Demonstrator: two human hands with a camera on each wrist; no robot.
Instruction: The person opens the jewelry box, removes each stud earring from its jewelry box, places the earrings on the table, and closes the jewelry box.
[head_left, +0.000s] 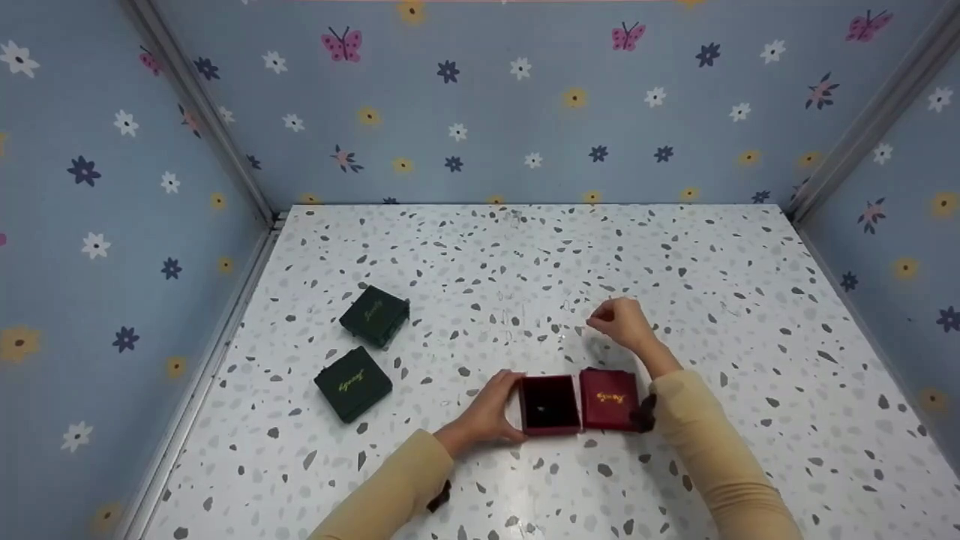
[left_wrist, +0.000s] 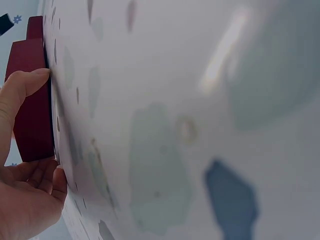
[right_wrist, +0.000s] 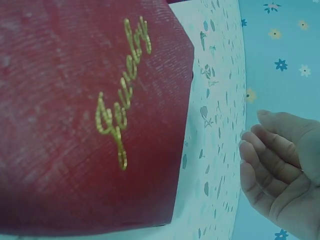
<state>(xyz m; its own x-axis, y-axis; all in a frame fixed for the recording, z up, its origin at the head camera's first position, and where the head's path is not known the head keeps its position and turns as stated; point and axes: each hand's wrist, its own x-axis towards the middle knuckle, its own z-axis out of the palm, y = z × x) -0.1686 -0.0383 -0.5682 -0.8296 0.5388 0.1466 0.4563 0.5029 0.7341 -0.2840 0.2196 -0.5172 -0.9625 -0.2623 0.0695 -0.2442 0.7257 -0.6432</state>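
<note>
My left hand grips a small red jewelry box between thumb and fingers; the left wrist view shows the thumb on one side of the box. The box stands uncovered, with a black lining and a tiny shiny thing inside. Right beside it lies a red lettered piece reading "Jewelry" in gold; I cannot tell whether it is the lid or a second box. Beyond that piece my right hand hovers over the table, fingers loosely bent. In the right wrist view, thumb and fingertips stand apart with nothing visible between.
Two dark green boxes with gold lettering, one farther back and one nearer, lie at the left. Faint thin outlines of small pieces are scattered mid-table. Flower-patterned walls bound the speckled white table.
</note>
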